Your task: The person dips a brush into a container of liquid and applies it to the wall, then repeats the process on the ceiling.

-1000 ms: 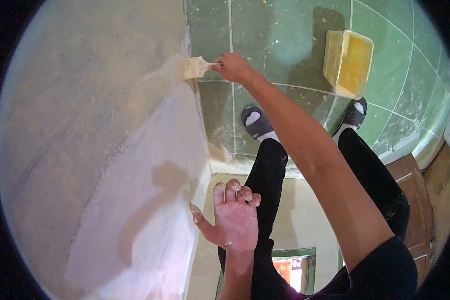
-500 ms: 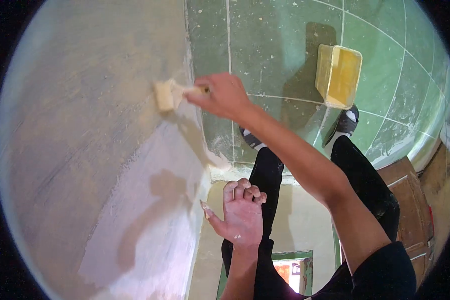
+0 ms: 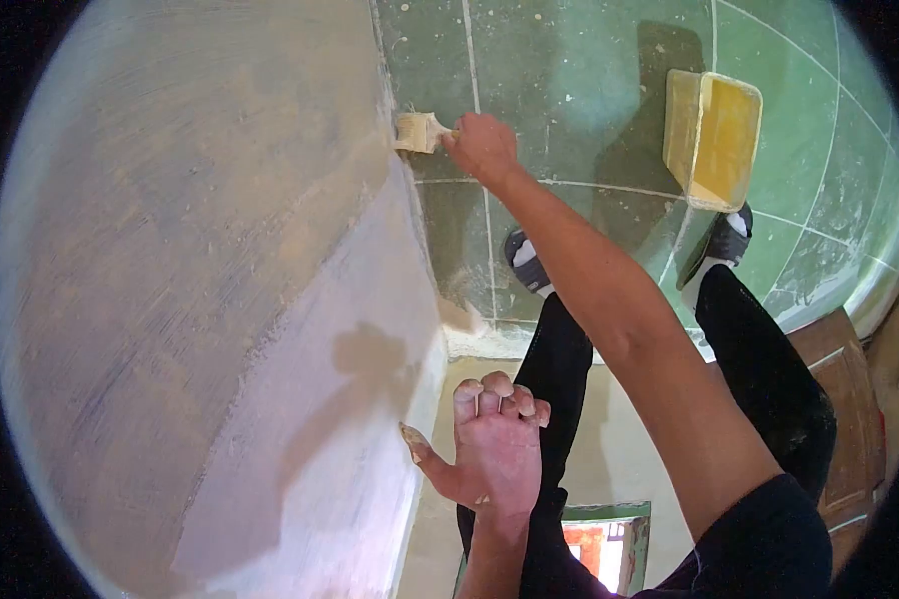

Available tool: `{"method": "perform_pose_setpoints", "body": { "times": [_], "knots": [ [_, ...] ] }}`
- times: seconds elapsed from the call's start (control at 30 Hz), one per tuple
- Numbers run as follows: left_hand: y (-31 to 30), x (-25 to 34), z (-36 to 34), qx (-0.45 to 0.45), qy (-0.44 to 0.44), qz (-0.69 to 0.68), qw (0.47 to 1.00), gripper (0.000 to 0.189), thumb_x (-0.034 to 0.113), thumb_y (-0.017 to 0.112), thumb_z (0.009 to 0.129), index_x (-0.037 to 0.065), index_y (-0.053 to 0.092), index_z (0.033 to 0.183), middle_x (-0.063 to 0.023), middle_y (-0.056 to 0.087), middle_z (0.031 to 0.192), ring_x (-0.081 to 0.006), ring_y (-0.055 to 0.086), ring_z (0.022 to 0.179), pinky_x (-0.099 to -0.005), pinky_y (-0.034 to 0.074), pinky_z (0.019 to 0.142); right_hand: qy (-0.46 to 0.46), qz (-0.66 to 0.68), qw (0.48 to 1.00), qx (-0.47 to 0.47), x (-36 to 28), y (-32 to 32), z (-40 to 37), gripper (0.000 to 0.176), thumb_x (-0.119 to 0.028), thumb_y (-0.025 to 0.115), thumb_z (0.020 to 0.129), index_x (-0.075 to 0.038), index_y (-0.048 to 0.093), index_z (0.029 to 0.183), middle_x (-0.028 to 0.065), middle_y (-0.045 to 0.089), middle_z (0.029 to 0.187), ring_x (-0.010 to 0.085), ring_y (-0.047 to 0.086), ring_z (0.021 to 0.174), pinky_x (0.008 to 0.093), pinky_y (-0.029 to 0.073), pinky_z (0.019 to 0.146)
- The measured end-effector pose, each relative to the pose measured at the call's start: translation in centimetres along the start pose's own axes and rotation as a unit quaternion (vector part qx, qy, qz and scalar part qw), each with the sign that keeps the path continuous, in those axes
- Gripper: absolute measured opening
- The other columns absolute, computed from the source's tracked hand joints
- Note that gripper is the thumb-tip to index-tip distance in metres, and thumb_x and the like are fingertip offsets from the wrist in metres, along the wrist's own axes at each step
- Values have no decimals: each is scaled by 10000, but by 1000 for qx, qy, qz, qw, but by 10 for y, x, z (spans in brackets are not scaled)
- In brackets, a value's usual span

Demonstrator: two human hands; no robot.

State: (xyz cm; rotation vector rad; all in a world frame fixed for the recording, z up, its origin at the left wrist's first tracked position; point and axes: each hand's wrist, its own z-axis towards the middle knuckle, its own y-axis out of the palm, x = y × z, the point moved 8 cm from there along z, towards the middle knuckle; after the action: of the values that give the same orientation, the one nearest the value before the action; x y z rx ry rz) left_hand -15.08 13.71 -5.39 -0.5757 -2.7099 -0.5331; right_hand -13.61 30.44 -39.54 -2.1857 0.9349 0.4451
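Note:
My right hand [image 3: 483,148] is closed around the handle of a flat paintbrush [image 3: 416,132]. Its broad, cream-coated bristles are right at the line where the wall [image 3: 210,190] meets the green tiled floor [image 3: 559,90]. Dull beige, streaky coating covers much of that wall, beside a paler, smoother patch [image 3: 340,319]. Lower in the view, my left hand [image 3: 499,449] hangs palm up with nothing in it, fingers slightly curled and thumb apart. Dried pale material clings to its thumb and fingertips.
A cream rectangular tub [image 3: 714,140], yellow inside, stands on the tiles near my feet. My shoes [image 3: 729,235] are just beside it. A brown panelled door [image 3: 839,399] is at the right, and a green-framed opening [image 3: 639,549] shows at the bottom. Pale splashes mark the floor.
My right hand has carried the brush off the wall's face, up and right in the view, to the floor edge. My left hand stays much the same; the whole view has shifted slightly.

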Motion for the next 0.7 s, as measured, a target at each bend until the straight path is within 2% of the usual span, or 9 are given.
{"method": "perform_pose_setpoints", "body": {
  "times": [0.07, 0.17, 0.27, 0.33, 0.37, 0.43, 0.57, 0.63, 0.7],
  "knots": [
    [-2, 0, -1, -1, -5, 1, 1000, 752, 755, 348, 903, 96, 584, 1176, -82, 574, 1093, -239, 534, 930, -405, 389, 819, 4, -7, 1000, 0, -15, -7, -4, 385, -421, 663, 834, -54, 734, 930, 183, 710, 929, 351, 686, 902, 460, 547, 783],
    [-4, -5, -1, -5, -19, 5, 1000, 752, 748, 345, 908, 87, 582, 1177, -81, 572, 1099, -242, 534, 938, -406, 387, 822, -50, 31, 998, 14, -48, -18, -17, 347, -383, 669, 841, -52, 732, 924, 189, 706, 911, 358, 684, 881, 459, 545, 771],
    [-1, -5, -2, -14, -9, 10, 1000, 744, 738, 350, 912, 81, 578, 1177, -84, 571, 1099, -246, 536, 940, -411, 386, 828, -100, 38, 994, 32, -74, -57, -49, 372, -428, 672, 822, -71, 735, 906, 189, 702, 893, 365, 678, 862, 461, 538, 764],
    [3, -7, -3, -18, -14, 5, 1000, 749, 741, 350, 909, 81, 575, 1181, -84, 570, 1101, -247, 536, 940, -411, 386, 827, -133, 119, 982, 66, -77, -85, -70, 439, -522, 682, 776, -86, 708, 820, 169, 677, 800, 377, 648, 766, 467, 509, 660],
    [4, -7, -2, -18, -14, 4, 1000, 753, 744, 350, 907, 80, 572, 1184, -85, 569, 1104, -247, 536, 939, -412, 385, 826, -136, 117, 982, 66, -73, -90, -70, 439, -522, 682, 776, -86, 708, 820, 169, 677, 800, 377, 648, 766, 467, 509, 660],
    [6, -7, 0, -19, -10, 0, 1000, 760, 751, 343, 904, 83, 574, 1182, -85, 570, 1107, -245, 536, 938, -411, 384, 822, -140, 148, 979, 5, -66, -83, -68, 471, -556, 684, 749, -89, 702, 806, 163, 671, 785, 370, 645, 773, 467, 505, 661],
    [11, -13, -2, -18, -18, 16, 1000, 773, 768, 318, 897, 97, 583, 1176, -86, 574, 1111, -239, 538, 932, -409, 384, 812, -143, 116, 983, 9, -50, -36, -12, 481, -568, 678, 764, -92, 706, 831, 170, 676, 818, 371, 648, 803, 464, 508, 671],
    [9, -14, -3, -7, -16, 15, 1000, 772, 772, 309, 896, 107, 586, 1175, -83, 578, 1105, -236, 540, 928, -411, 386, 806, -102, 69, 992, -21, -38, -21, 12, 473, -531, 688, 776, -104, 744, 971, 169, 708, 928, 356, 677, 914, 460, 534, 792],
    [10, -19, -2, -22, -25, -11, 999, 804, 772, 305, 888, 64, 544, 1185, -117, 550, 1128, -251, 514, 941, -415, 395, 826, -92, 18, 995, -28, -33, -23, 27, 433, -492, 681, 801, -97, 741, 968, 173, 709, 943, 356, 678, 927, 462, 536, 802]
  ]
}}
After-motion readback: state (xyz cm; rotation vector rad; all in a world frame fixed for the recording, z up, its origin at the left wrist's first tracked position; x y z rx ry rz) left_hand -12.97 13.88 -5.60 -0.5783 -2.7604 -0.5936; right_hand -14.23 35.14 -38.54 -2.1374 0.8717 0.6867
